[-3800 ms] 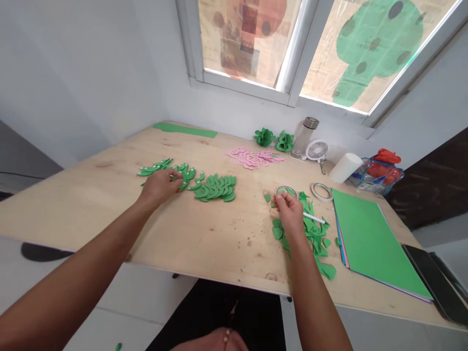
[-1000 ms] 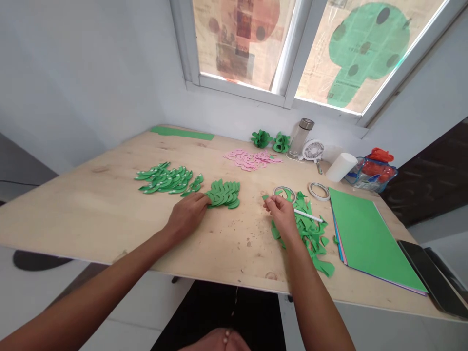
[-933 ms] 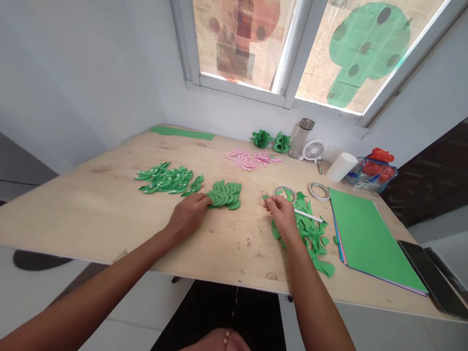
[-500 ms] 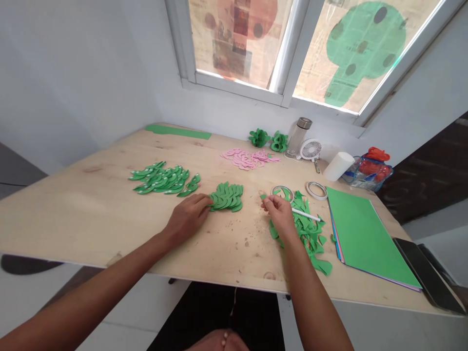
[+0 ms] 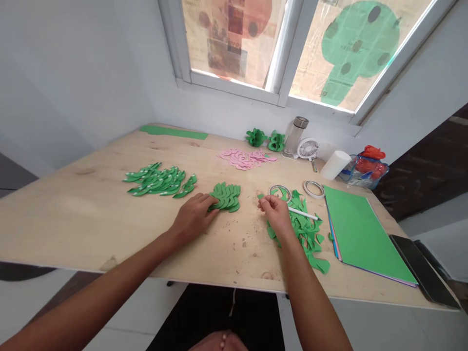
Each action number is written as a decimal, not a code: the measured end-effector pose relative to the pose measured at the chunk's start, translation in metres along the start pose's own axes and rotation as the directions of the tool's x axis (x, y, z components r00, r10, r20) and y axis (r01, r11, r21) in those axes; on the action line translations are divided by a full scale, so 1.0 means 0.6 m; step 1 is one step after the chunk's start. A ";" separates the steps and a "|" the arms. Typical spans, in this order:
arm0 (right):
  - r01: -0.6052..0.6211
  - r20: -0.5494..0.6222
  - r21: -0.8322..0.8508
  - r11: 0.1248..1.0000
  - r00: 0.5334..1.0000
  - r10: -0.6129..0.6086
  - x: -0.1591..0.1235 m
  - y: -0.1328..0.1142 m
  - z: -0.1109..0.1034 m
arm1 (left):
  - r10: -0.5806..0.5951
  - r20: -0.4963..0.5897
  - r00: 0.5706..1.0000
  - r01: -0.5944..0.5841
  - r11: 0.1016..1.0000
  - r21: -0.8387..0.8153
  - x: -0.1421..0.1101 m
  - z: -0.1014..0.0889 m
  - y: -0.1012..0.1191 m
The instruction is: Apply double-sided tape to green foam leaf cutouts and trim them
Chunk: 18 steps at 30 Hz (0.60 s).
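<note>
While the left hand rests at the left side of the green cutouts in the head view, its thumb and fingers straddle their ends — whether they pinch one, I cannot tell. The pile lies well in from the near edge of the table surface. Toward the right edge, just beside the tape roll, the right hand has curled fingers, any pinch unclear. The cutouts look light, bendable, easily creased — best taken singly by one end.

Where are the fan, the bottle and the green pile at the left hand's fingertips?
Fan point(image 5: 307, 147), head view: middle of its round front.
Bottle point(image 5: 293, 138), head view: its clear side below the lid.
Green pile point(image 5: 227, 197), head view: middle pieces.
</note>
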State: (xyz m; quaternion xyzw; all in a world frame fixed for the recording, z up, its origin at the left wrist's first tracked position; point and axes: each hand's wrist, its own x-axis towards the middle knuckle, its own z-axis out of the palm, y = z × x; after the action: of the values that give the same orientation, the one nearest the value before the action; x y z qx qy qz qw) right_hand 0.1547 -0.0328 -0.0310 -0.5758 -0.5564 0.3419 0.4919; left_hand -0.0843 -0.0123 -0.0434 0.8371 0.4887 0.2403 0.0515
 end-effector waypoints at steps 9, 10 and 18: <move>0.011 -0.002 -0.023 1.000 1.000 -0.011 -0.005 -0.006 0.000 | -0.050 0.047 0.998 0.050 0.999 0.001 0.011 -0.007 0.005; 0.010 -0.002 -0.023 1.000 1.000 -0.010 -0.005 -0.006 0.000 | -0.033 0.039 0.999 0.033 0.999 0.024 0.012 -0.006 0.006; -0.013 0.002 -0.032 0.999 1.000 0.013 -0.003 -0.004 -0.001 | 0.083 0.039 0.996 -0.090 0.966 0.243 0.013 -0.001 0.016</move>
State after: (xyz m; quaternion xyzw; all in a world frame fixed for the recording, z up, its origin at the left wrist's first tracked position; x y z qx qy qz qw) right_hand 0.1540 -0.0349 -0.0290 -0.5869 -0.5585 0.3368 0.4798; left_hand -0.0736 -0.0111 -0.0373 0.8609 0.4769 0.1684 -0.0557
